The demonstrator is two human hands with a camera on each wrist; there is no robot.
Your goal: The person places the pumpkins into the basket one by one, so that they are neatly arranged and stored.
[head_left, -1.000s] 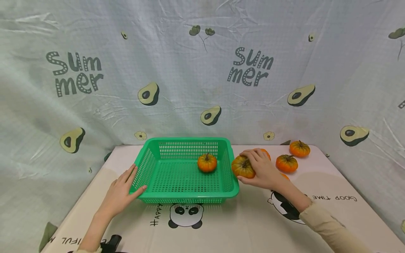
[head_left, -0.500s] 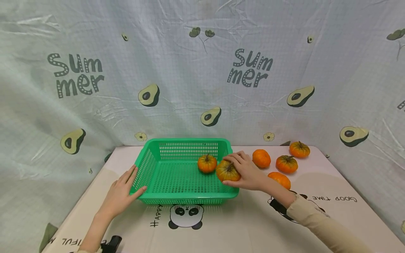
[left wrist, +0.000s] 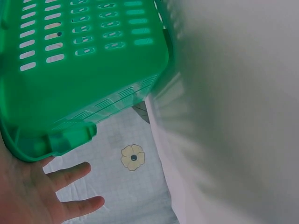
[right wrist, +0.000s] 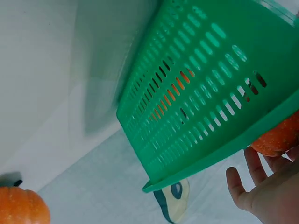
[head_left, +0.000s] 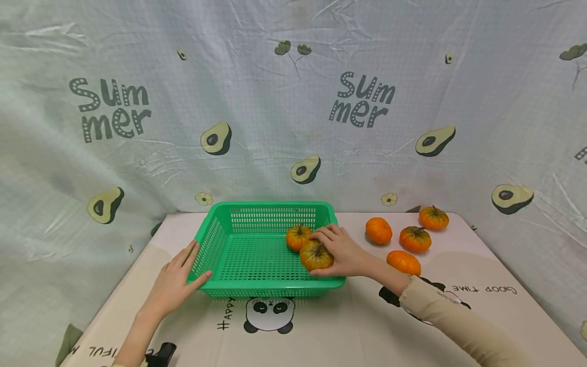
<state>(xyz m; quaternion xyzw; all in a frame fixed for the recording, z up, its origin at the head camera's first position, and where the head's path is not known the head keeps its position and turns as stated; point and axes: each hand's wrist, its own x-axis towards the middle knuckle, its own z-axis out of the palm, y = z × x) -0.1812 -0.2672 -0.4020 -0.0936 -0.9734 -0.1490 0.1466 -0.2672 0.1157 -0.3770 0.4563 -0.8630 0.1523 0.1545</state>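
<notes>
My right hand (head_left: 343, 253) grips a small orange-green pumpkin (head_left: 316, 255) from its right side, over the right part of a green plastic basket (head_left: 270, 283). Part of this pumpkin (right wrist: 279, 136) shows above the rim in the right wrist view. Beside it in the basket sits another small pumpkin (head_left: 298, 237), partly covered by the held one. My left hand (head_left: 171, 279) rests at the basket's left rim, its fingers straight and apart. In the left wrist view these outstretched fingers (left wrist: 70, 176) lie against the outside of the rim.
Right of the basket, several small pumpkins lie on the table: one orange (head_left: 378, 231), another orange (head_left: 403, 262), and others with green tops, such as this pumpkin (head_left: 415, 239). A printed curtain (head_left: 257, 102) hangs behind the table (head_left: 330, 331).
My right hand has carried the pumpkin left, from beside the basket's right rim to over its inside, near the other pumpkin. Orange pumpkins behind the hand came into view. The left hand stayed put.
</notes>
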